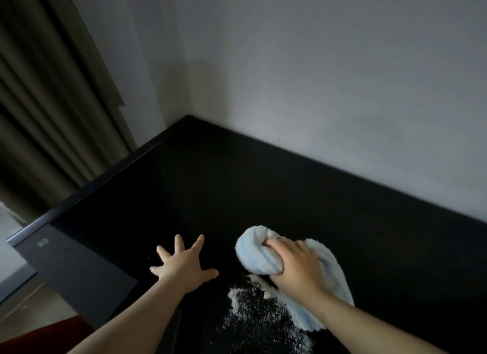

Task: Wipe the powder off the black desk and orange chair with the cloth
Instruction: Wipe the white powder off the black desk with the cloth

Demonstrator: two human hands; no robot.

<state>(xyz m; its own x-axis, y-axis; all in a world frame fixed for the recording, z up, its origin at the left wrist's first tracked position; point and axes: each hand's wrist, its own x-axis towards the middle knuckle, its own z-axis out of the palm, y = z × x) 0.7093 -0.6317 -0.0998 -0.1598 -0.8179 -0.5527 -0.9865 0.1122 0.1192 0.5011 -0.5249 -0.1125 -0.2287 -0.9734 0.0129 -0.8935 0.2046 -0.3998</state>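
Right hand (295, 268) fingers curled, gripping bunched fluffy pale-blue terry cloth (257, 251) on smooth matte black desk (263, 180). Left hand (184, 265) splayed flat on desk. Grainy white powder (257, 309) scattered just below cloth. Orange chair (44, 334) edge lower left.

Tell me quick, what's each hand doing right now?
Left hand: open, fingers spread flat on the black desk.
Right hand: closed, gripping the cloth.

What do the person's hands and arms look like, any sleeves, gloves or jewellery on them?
Both are bare. The left hand and right hand wear no gloves, and no rings show on the fingers in view. The left forearm and right forearm carry no sleeve, watch or bracelet as far as the frame reaches.
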